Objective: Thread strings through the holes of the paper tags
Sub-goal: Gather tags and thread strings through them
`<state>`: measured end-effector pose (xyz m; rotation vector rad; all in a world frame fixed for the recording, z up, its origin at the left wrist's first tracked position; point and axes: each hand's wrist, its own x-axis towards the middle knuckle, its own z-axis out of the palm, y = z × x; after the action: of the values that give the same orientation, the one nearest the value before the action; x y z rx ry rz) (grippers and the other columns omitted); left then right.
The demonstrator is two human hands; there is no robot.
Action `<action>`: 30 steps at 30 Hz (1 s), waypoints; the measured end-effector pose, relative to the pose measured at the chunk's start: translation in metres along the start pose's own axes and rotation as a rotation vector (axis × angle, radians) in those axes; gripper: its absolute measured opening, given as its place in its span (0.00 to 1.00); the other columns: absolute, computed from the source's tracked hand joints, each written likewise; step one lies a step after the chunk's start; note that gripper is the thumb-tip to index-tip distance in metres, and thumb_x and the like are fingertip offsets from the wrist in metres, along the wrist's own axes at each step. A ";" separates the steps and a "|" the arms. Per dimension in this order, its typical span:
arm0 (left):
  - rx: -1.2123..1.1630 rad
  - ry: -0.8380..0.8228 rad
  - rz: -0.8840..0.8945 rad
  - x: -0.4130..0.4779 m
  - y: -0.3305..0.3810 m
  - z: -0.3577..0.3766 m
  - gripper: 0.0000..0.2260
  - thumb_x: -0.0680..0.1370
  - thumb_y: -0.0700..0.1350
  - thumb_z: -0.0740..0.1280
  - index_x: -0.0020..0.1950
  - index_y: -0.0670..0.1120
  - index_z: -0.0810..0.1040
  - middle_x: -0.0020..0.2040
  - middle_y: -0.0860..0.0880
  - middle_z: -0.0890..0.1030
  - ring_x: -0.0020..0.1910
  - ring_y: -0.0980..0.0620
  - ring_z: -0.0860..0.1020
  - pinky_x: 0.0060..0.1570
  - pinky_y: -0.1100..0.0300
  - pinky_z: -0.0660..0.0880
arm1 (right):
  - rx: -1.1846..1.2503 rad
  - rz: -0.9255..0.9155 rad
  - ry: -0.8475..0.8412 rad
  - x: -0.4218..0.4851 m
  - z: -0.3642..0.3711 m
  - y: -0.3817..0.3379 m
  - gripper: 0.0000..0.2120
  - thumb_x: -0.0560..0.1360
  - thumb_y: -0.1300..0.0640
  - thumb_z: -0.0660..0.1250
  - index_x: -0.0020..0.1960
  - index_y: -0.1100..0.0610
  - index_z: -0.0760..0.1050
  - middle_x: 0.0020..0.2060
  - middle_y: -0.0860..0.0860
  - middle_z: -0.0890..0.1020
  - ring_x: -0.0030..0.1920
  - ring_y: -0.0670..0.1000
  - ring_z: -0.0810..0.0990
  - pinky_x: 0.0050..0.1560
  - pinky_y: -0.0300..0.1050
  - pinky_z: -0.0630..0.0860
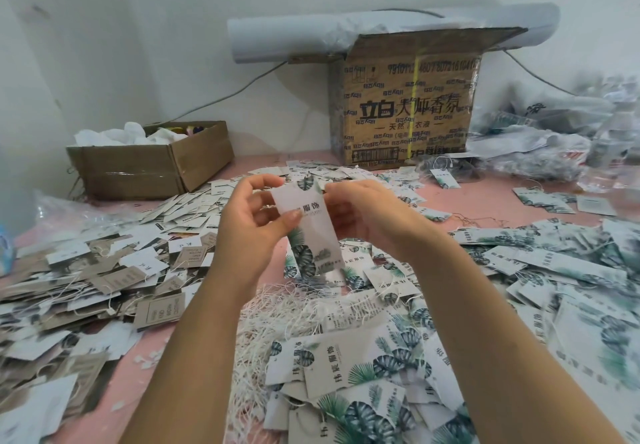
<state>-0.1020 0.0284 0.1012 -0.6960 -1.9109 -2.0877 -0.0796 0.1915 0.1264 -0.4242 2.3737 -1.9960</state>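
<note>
L hand [256,225] & R hand [367,222] are both pinching 1 leaf-print tag [311,232], mid-frame above the table [485,201]. 1 string pile [277,319] is lying at 6 o'clock. 2 boxes: 10 o'clock box [149,170] is holding white wads [104,137]; 12 o'clock box [405,104], contents hidden.

In front of the big printed box [405,104], the paper tag [311,232] is hiding the fingertips of the right hand [363,218], so what they are pinching is not showing. The thumb of the left hand [249,225] is covering some letters on that tag. The tag's hole is too small to pick out. Right of the box, the plastic bags [554,132] are looking blurry. Far left of the box, a blue thing [5,246] is getting cut off by the edge. Left of the box, the small open box [138,170] is holding white stuff too crumpled to name. The grey cable [221,99] is disappearing behind the box.
</note>
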 end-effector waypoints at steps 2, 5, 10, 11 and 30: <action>-0.001 0.043 0.014 0.000 0.000 0.000 0.17 0.72 0.30 0.69 0.49 0.51 0.73 0.45 0.49 0.82 0.41 0.57 0.81 0.41 0.60 0.80 | -0.093 -0.026 -0.014 0.000 0.003 0.000 0.12 0.78 0.56 0.62 0.46 0.64 0.78 0.39 0.53 0.84 0.40 0.50 0.82 0.44 0.42 0.80; 0.026 0.051 0.011 -0.001 0.000 0.001 0.16 0.73 0.32 0.69 0.49 0.52 0.72 0.45 0.48 0.82 0.40 0.56 0.81 0.39 0.59 0.80 | -0.304 -0.042 0.055 0.002 0.005 0.001 0.06 0.75 0.63 0.66 0.42 0.56 0.78 0.39 0.50 0.84 0.41 0.47 0.83 0.46 0.43 0.81; 0.261 -0.008 -0.127 0.001 -0.010 -0.002 0.04 0.79 0.42 0.62 0.47 0.51 0.73 0.40 0.49 0.79 0.35 0.57 0.78 0.30 0.67 0.75 | -0.425 0.092 0.006 -0.005 -0.008 -0.005 0.07 0.76 0.66 0.62 0.44 0.55 0.71 0.38 0.50 0.81 0.35 0.44 0.82 0.31 0.34 0.76; 0.357 -0.067 -0.178 0.001 -0.015 -0.005 0.05 0.79 0.42 0.62 0.45 0.51 0.74 0.40 0.49 0.79 0.35 0.56 0.77 0.29 0.68 0.74 | -0.499 0.143 -0.031 -0.007 -0.010 -0.006 0.06 0.76 0.66 0.62 0.46 0.56 0.70 0.39 0.49 0.80 0.36 0.45 0.82 0.29 0.32 0.75; 1.041 -0.195 -0.520 -0.014 -0.072 -0.016 0.10 0.73 0.52 0.71 0.49 0.49 0.77 0.42 0.55 0.77 0.43 0.53 0.77 0.44 0.58 0.75 | -1.043 0.571 -0.535 -0.004 0.003 0.010 0.11 0.72 0.59 0.69 0.51 0.66 0.78 0.32 0.47 0.78 0.38 0.49 0.78 0.45 0.47 0.78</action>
<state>-0.1268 0.0196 0.0304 -0.1510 -3.0599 -0.8861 -0.0768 0.1913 0.1159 -0.1803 2.5172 -0.2754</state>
